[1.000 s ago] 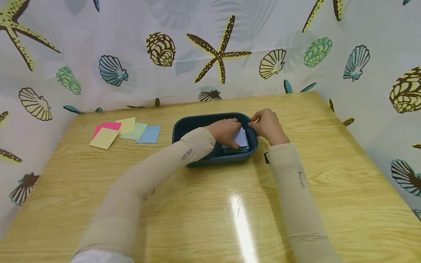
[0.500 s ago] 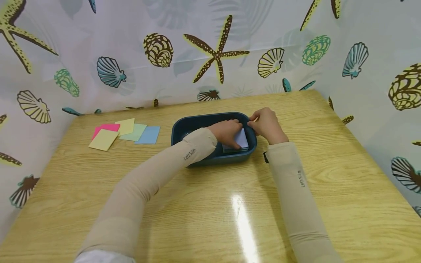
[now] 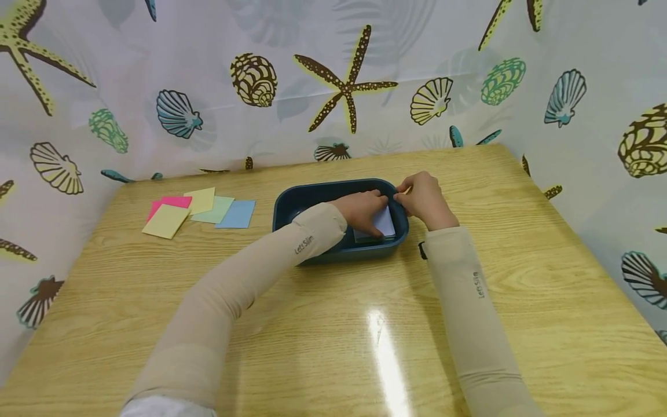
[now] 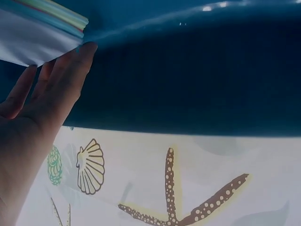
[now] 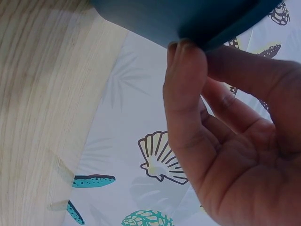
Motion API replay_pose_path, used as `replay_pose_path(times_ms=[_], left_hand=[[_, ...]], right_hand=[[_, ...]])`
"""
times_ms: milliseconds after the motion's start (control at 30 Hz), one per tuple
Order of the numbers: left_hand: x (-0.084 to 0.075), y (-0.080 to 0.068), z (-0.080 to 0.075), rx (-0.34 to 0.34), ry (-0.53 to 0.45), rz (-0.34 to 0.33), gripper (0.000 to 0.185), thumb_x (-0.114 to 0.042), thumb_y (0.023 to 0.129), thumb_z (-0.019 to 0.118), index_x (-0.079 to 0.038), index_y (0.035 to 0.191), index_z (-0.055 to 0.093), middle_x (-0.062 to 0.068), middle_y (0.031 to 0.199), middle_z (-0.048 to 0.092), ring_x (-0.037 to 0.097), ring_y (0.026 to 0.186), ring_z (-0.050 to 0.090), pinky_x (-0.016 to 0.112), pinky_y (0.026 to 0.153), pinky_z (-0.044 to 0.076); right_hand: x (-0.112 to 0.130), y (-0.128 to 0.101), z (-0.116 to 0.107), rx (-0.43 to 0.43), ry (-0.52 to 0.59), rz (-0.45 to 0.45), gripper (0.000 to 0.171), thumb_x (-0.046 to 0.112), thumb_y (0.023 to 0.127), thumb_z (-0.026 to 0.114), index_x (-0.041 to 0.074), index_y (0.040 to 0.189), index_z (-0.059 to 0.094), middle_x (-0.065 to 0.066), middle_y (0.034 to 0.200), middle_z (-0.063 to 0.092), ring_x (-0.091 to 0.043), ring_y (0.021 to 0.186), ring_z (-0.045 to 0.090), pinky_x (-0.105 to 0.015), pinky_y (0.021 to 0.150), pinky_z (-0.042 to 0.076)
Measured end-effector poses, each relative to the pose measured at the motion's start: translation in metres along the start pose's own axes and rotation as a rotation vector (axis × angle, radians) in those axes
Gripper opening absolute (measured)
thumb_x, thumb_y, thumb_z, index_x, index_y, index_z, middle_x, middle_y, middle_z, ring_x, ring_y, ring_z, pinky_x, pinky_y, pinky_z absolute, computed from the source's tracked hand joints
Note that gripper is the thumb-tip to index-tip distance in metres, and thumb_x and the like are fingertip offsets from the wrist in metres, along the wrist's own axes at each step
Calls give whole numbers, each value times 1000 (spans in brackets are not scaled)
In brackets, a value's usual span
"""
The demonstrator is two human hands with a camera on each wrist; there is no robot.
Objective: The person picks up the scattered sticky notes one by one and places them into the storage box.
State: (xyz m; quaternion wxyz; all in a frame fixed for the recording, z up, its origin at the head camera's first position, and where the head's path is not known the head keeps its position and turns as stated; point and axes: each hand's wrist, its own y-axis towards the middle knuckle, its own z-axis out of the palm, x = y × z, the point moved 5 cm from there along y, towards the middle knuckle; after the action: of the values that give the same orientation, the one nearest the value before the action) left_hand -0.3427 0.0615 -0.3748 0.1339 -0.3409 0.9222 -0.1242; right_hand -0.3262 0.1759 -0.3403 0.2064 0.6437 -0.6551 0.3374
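A dark blue plastic bin (image 3: 339, 256) stands on the table. Inside its right end lies a stack of sticky notes (image 3: 384, 221), pale lilac on top. Reaching into the bin, my left hand (image 3: 361, 209) holds this stack, with the thumb toward the near side and the fingers toward the far side. In the left wrist view, fingertips touch the edge of the stack (image 4: 37, 40), which has yellow, red and blue-green layers. My right hand (image 3: 424, 200) pinches the bin's right rim between thumb and fingers; the right wrist view shows that pinch on the bin wall (image 5: 155, 21).
Left of the bin, several loose sticky-note pads lie partly overlapped: pale yellow (image 3: 165, 221), pink (image 3: 177, 201), another yellow (image 3: 202, 200), green (image 3: 215, 209) and blue (image 3: 236, 214). A curtain printed with shells and starfish (image 3: 292, 35) borders the wooden table (image 3: 312, 336).
My left hand has shifted slightly to the right inside the bin, along with the stack. The right hand keeps its hold on the rim, and the loose pads stay put.
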Motion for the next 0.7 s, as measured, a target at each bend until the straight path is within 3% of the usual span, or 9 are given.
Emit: replay_pose_path(times_ms=[233,433,500,600,700], left_hand=[[1,-11,-10,6,-8,-4,72,-50,83,70,-8,138,46,9,124,49,19,106,51,31,93,43],[12,-34,-27,-19,-115,7,63,-42,88,67,-5,136,49,12,128,50,21,110,53,34,95,43],[21,-47,-36,-73,-168,19,55,-35,90,67,-2,132,52,13,125,54,23,108,54,34,94,43],[44,-73,-50,-221,-244,42,41,-25,92,66,1,123,59,15,113,63,25,101,59,36,90,46],[82,-112,-58,-391,-316,-41,30,-17,92,65,2,114,63,16,101,67,26,91,63,38,83,49]], right_hand=[[1,0,2,6,1,1,26,8,94,60,-7,115,64,-26,105,61,-27,74,68,-28,62,55],[2,1,2,-1,-12,-4,26,7,93,61,-8,114,64,-27,104,61,-25,71,67,-27,61,54],[2,1,2,-9,-19,-7,25,6,93,61,-9,112,65,-27,103,61,-23,69,67,-26,60,54],[0,1,1,-16,-16,-3,24,6,92,62,-9,111,65,-26,102,61,-22,67,66,-25,59,53],[-1,1,3,-10,-15,2,24,5,92,62,-9,110,65,-25,102,60,-21,66,65,-25,59,53]])
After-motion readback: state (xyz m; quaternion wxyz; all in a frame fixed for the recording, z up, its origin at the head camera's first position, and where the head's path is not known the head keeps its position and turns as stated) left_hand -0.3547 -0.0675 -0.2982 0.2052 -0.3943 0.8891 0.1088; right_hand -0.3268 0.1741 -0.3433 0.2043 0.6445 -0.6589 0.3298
